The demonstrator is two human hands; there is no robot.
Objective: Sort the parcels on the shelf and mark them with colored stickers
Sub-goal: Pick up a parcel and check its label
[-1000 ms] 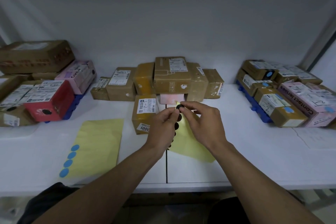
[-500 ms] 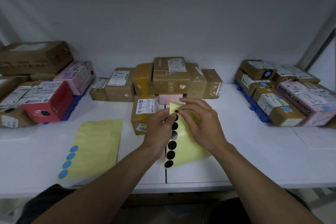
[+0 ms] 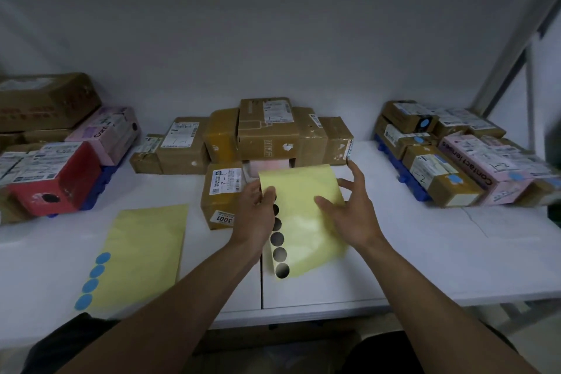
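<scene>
White shelf board (image 3: pixel 425 252), backed by a plain grey wall (image 3: pixel 273 24), carries three groups of parcels.

Left hand (image 3: pixel 256 215): thumb on top and fingers beneath, pinching the left margin of the black-sticker sheet (image 3: pixel 303 215). The sheet is held lifted and tilted above the board. A column of black stickers (image 3: pixel 279 253) runs down that margin, below the thumb.

Right hand (image 3: pixel 352 209): fingers straight and spread apart, gripping nothing visible. Its thumb lies on or just over the sheet's right half; contact cannot be confirmed. Whether a peeled sticker clings to a fingertip cannot be told.

Just beyond the left hand's knuckles stands a brown parcel (image 3: pixel 220 200) with a white label and no visible coloured sticker. Beyond both hands sits the central stack (image 3: pixel 267 130), apparently unsorted. Well to the left of the left hand is a group that includes a red box (image 3: pixel 76 179) already marked with a black dot. Well to the right of the right hand, the far group (image 3: pixel 440 173) bears blue dots. A blue-sticker sheet (image 3: pixel 145 246) lies flat beside the left forearm.

Step in hand, by judgement: preparing a black sticker for marking, with sorting partly done. The next move likely requires the right hand to pinch one sticker's edge while the left hand braces the sheet. The sticker would then be pressed onto a flat, unlabelled face of the brown parcel.
</scene>
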